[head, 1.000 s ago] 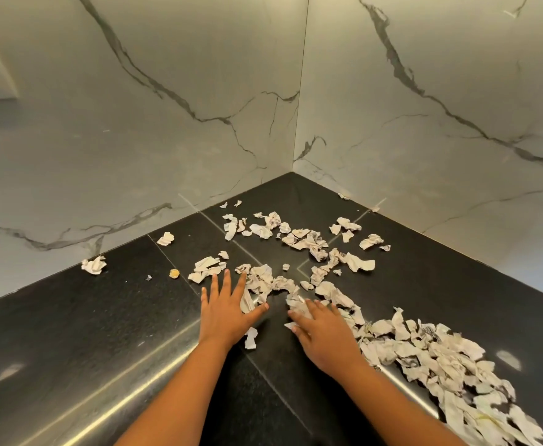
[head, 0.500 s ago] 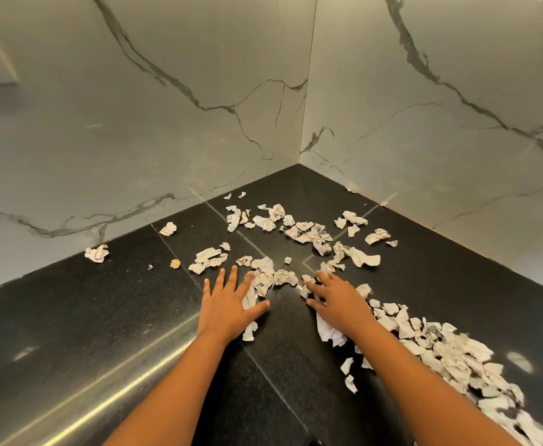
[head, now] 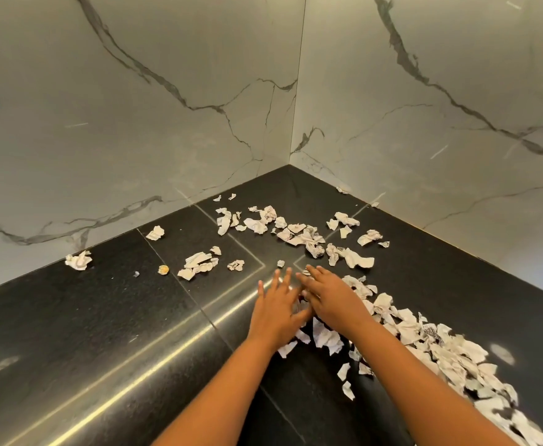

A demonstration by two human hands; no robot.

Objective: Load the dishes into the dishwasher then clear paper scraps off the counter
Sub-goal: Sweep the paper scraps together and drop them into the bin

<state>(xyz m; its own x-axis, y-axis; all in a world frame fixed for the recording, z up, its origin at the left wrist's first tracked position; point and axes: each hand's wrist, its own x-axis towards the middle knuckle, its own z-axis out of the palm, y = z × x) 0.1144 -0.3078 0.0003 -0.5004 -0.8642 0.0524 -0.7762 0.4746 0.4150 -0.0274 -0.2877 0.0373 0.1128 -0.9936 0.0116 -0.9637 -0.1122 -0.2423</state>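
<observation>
two bare forearms reach in from the bottom edge over a black stone counter (head: pixel 87 333) set into a corner. nearest the camera, a thick heap of torn paper scraps (head: pixel 450 352) runs along the right side of the counter, beside the right forearm, with a few loose pieces (head: pixel 326 338) lying between the two wrists. just beyond, the left hand (head: pixel 273 317) lies palm down on the stone, its fingers straight and slightly spread, thumb angled toward the other hand. the right hand (head: pixel 333 300) lies close against it, also palm down, fingers straight and nearly together, resting over scraps at the far end of the heap. neither hand pinches or grips anything. farther on, a small cluster (head: pixel 199 263) sits to the left of the hands, next to a tiny yellowish crumb (head: pixel 163 269). a wider scatter (head: pixel 296 231) spreads toward the corner. two lone crumpled bits (head: pixel 78 260) lie near the left wall. white marble walls (head: pixel 167 123) with grey veins close the corner behind.
</observation>
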